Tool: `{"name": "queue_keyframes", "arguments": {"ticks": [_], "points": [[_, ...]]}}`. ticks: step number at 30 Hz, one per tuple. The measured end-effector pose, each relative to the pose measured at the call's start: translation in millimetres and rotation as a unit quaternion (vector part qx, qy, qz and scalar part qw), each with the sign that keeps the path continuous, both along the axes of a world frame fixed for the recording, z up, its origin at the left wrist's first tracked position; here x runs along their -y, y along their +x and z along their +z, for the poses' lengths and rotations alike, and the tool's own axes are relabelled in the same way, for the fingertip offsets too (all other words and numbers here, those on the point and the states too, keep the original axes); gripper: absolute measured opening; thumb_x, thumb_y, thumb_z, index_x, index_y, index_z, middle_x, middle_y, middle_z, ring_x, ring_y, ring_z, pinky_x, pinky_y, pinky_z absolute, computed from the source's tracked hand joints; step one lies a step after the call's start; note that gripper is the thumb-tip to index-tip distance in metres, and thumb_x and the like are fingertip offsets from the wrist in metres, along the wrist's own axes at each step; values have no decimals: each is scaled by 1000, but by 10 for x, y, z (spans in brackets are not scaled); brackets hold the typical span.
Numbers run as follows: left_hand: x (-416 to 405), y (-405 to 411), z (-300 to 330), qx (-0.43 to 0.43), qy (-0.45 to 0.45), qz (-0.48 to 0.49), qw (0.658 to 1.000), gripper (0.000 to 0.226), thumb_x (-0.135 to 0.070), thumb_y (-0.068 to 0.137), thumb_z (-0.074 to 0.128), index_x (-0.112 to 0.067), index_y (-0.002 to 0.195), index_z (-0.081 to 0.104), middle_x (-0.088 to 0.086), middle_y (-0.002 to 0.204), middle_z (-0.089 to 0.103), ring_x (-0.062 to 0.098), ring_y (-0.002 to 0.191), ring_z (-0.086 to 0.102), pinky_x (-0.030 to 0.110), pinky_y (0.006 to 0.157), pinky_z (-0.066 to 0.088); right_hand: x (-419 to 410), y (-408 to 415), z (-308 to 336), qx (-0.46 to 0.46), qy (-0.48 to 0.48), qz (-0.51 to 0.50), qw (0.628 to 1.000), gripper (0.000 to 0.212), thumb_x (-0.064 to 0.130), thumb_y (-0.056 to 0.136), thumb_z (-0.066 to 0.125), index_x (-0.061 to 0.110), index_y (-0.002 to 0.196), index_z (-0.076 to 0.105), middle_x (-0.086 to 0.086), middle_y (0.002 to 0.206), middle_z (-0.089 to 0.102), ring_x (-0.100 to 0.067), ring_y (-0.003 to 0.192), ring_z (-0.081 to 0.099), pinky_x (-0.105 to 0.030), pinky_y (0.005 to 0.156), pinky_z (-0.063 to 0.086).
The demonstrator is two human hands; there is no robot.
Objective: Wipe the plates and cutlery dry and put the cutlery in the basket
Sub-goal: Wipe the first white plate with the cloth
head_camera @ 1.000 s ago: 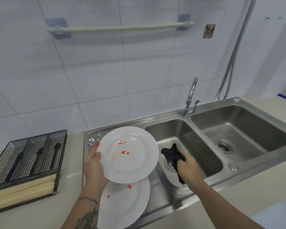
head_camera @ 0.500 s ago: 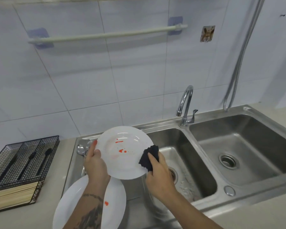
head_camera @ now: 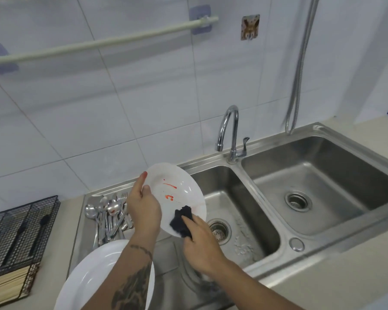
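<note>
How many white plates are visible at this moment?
2. One round white plate is gripped by the left hand; another white plate lies on the steel drainboard below. More may be hidden.

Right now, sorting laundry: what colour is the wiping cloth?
Black or very dark navy cloth, clearest in the head view.

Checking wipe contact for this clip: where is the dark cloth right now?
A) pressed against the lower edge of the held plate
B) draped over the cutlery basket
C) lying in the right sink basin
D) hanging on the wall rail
A: the right hand presses the dark cloth onto the lower edge of the held plate, which the left hand grips by its rim.
</note>
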State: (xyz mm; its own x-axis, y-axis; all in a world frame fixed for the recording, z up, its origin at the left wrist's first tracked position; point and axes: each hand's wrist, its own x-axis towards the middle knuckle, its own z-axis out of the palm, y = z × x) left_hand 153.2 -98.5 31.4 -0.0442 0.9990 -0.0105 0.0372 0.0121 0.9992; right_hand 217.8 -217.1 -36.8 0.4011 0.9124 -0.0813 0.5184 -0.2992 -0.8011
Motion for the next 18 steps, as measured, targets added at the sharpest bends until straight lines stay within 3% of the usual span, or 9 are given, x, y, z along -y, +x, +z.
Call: {"name": "queue_keyframes", "arguments": {"ticks": [5, 11, 18], "points": [[52, 209, 84, -33, 32, -20, 999, 38, -12, 104, 43, -31, 127, 66, -8, 123, 60, 16, 111, 57, 27, 90, 45, -12, 73, -31, -79, 7, -28, 996, 71, 22, 77, 35, 22, 149, 38, 8, 151, 35, -14, 136, 35, -31, 116, 28], [74, 355, 81, -44, 40, -24, 998, 38, -10, 104, 42, -29, 129, 65, -8, 122, 60, 13, 106, 56, 12, 74, 42, 6, 246, -3, -94, 9, -34, 995, 71, 25, 77, 35, 23, 147, 41, 8, 150, 39, -13, 136, 37, -29, 114, 29], [91, 418, 66, -45, 42, -30, 998, 39, -12, 104, 42, -31, 127, 67, -10, 126, 61, 14, 113, 57, 28, 96, 47, 22, 336, 3, -103, -1, -23, 994, 68, 26, 76, 35, 29, 144, 42, 11, 147, 41, -14, 132, 41, -34, 110, 35]]}}
